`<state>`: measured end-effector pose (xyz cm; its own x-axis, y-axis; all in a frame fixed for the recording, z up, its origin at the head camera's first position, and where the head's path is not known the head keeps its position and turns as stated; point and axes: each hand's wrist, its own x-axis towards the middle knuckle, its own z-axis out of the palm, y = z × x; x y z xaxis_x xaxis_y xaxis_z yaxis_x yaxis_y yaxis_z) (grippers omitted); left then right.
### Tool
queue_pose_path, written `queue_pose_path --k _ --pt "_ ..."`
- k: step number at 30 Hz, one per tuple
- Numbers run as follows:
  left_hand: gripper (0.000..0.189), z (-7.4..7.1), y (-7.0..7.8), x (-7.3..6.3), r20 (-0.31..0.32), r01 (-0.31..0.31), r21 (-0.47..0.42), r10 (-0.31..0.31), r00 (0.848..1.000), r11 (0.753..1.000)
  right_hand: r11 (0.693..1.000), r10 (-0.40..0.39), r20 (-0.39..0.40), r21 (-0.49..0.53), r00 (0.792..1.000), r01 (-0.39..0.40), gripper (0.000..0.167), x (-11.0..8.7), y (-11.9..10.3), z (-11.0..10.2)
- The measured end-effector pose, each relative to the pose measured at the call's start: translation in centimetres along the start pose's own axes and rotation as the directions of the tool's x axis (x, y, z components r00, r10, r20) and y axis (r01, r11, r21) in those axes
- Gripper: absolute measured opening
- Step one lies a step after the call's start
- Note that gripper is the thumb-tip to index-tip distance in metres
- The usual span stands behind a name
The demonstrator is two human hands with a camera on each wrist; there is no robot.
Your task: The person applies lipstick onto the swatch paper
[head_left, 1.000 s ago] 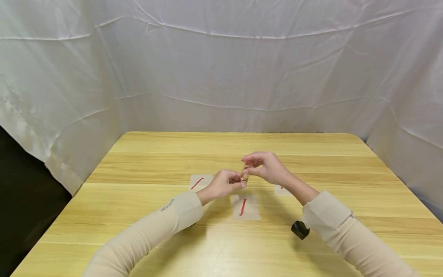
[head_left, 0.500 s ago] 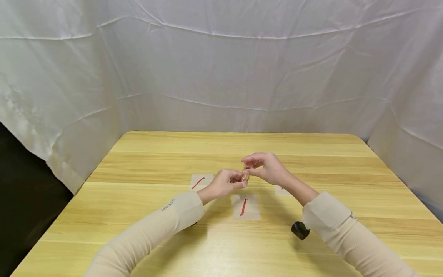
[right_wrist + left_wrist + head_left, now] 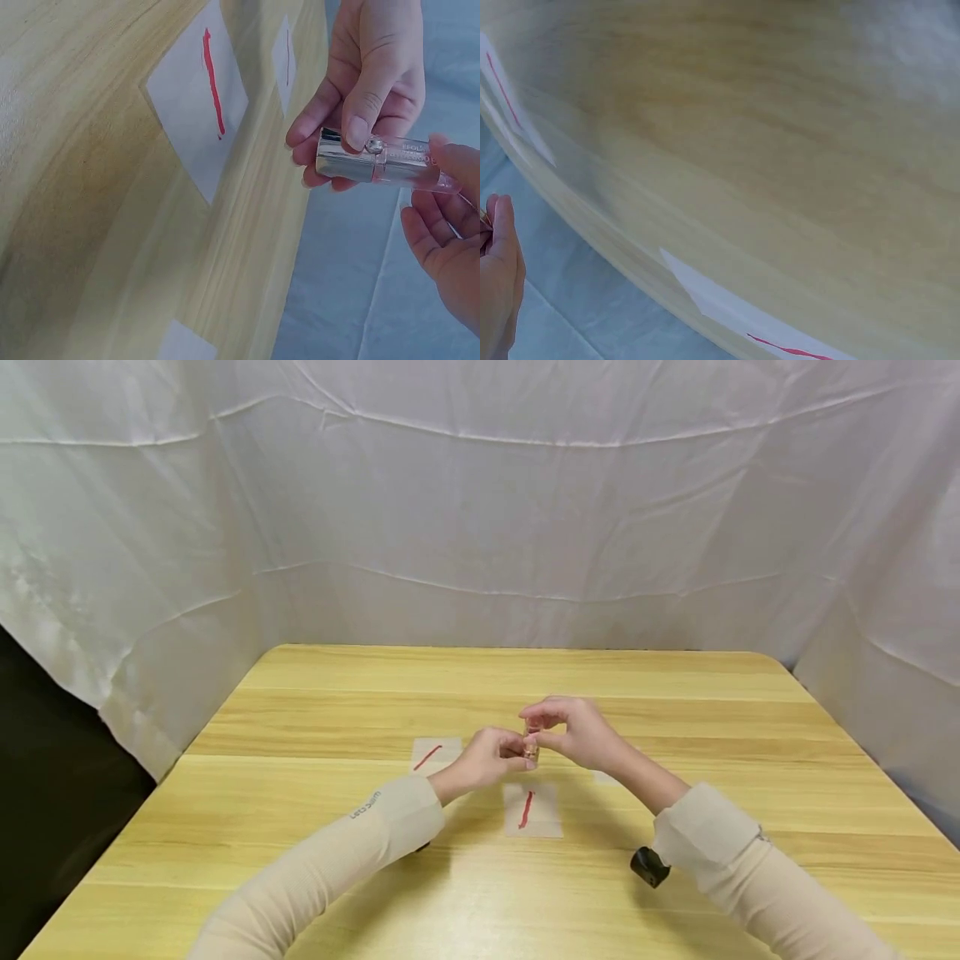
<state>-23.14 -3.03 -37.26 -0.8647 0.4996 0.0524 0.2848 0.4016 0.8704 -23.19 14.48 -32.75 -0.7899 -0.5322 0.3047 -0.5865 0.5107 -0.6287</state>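
Above the table [image 3: 480,893], both hands hold a lipstick [image 3: 409,161] between them. It has a shiny metallic base and a clear pinkish cap with pale lettering; in the right wrist view the two parts are together. My left hand [image 3: 482,758] pinches the metallic base with its thumb and fingers. At the clear end, my right hand [image 3: 583,732] grips the cap with fingers and thumb. In the head view the lipstick stands nearly upright, partly covered by fingers. Only part of my left hand [image 3: 501,277] shows at the edge of the left wrist view.
A white card with a red stroke [image 3: 533,812] lies just in front of the hands. Another marked card [image 3: 437,753] is at left, and a third card [image 3: 604,777] is mostly hidden under the right forearm. A pale curtain [image 3: 480,527] surrounds the table's back and sides.
My right hand has come down slightly along the lipstick, which now stands a little more upright. The left hand stays nearly in place, still holding the base.
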Motion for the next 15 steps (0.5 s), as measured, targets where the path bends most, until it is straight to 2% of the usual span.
queue_pose_path --k 6,10,15 --pt "0.021 0.1 -0.7 0.2 -0.048 0.042 -0.041 -0.044 0.998 0.998 0.999 0.022 -0.036 0.032 0.999 -0.021 0.030 0.2 0.4 0.6" --pt "0.023 0.0 -0.9 0.6 -0.095 0.078 -0.082 -0.086 0.992 0.994 0.997 0.034 -0.090 0.065 0.995 -0.029 0.025 0.5 0.8 0.8" --pt "0.022 -0.5 -1.0 1.4 -0.095 0.080 -0.092 -0.088 0.992 0.993 0.993 0.060 -0.139 0.111 0.989 -0.045 0.021 1.0 1.3 0.9"
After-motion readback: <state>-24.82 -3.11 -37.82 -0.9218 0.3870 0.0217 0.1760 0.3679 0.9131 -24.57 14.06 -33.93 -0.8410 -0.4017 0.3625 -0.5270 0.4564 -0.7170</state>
